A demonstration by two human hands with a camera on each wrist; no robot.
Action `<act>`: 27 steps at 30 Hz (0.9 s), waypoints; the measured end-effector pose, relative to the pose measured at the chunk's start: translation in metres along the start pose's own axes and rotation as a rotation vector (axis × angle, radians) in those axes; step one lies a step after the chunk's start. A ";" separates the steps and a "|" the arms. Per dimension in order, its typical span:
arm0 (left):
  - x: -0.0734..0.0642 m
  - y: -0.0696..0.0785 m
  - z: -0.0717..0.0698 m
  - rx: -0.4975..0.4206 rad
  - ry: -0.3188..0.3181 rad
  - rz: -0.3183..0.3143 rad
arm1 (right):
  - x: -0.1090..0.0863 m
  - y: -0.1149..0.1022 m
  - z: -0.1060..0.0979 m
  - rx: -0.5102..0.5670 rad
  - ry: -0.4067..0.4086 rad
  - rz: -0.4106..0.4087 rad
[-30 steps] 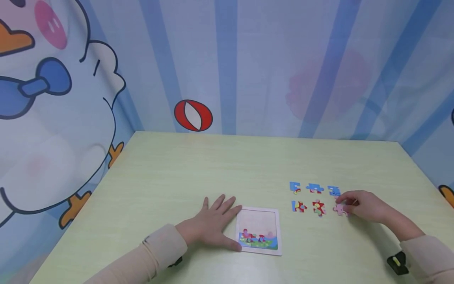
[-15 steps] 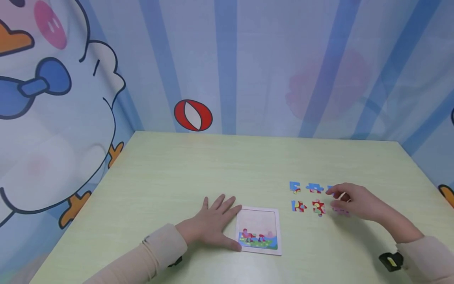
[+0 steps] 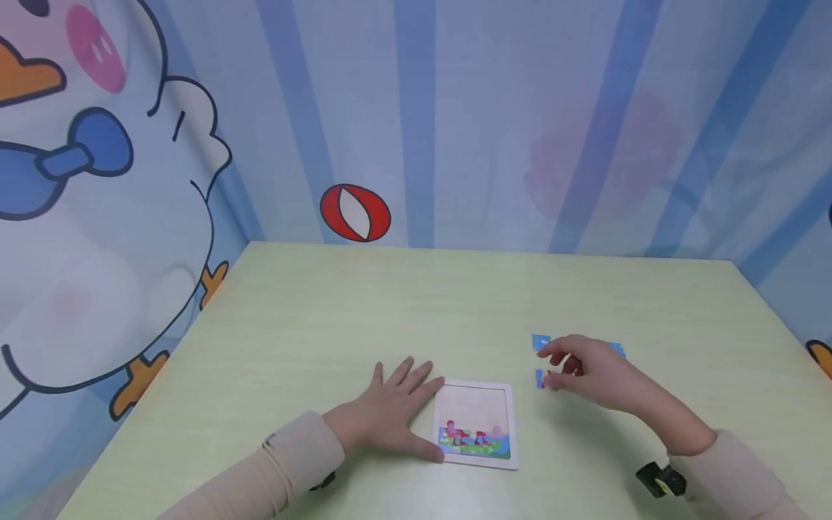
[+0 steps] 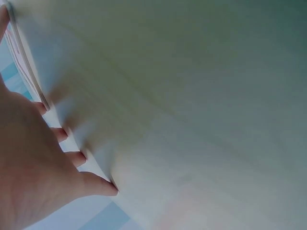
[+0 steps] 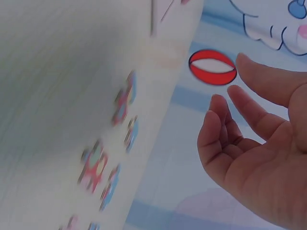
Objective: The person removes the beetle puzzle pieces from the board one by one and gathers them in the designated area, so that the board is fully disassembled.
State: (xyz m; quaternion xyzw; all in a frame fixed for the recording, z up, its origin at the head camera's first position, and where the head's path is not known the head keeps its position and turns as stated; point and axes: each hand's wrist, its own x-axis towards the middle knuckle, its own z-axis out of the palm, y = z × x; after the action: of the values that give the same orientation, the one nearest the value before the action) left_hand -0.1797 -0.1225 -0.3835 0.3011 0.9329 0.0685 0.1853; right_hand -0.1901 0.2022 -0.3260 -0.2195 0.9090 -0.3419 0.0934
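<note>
A small square jigsaw tray (image 3: 471, 397) lies on the table; its lower part is filled with a printed scene of green, blue and red, its upper part bare. My left hand (image 3: 383, 415) is spread flat at the tray's left side, thumb and index fingertip at its edge. To the tray's right, my right hand (image 3: 601, 375) hovers with bent fingers over loose jigsaw pieces, hiding most of them. A blue piece (image 3: 540, 342) and part of a blue-and-red piece (image 3: 539, 378) show past its fingertips. In the right wrist view, thumb and index stand apart, nothing between them; a red-and-green piece (image 5: 93, 167) lies below.
The pale table (image 3: 338, 303) runs back to a striped blue cloth (image 3: 481, 144) with a printed red ball (image 3: 354, 213). A large printed cartoon bird (image 3: 110, 238) covers the cloth at the left. Another blue piece (image 3: 617, 349) lies behind the right hand.
My right hand has moved left, from over the pink piece at the right end of the rows to the leftmost pieces. The left hand and the tray have stayed put.
</note>
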 end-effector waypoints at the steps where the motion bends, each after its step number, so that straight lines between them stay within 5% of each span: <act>1: 0.000 0.000 0.000 0.000 0.000 -0.001 | 0.002 -0.004 0.003 0.004 -0.004 -0.004; 12: 0.002 -0.001 0.002 0.004 0.000 -0.007 | 0.018 -0.036 0.040 0.063 -0.084 -0.069; 27: 0.002 -0.001 0.001 0.010 -0.012 -0.007 | 0.030 -0.051 0.084 0.086 -0.202 -0.140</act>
State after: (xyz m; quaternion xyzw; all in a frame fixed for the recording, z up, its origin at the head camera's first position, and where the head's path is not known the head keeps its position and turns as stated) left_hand -0.1816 -0.1226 -0.3849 0.2989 0.9332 0.0615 0.1895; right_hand -0.1728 0.1051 -0.3562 -0.3116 0.8618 -0.3626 0.1695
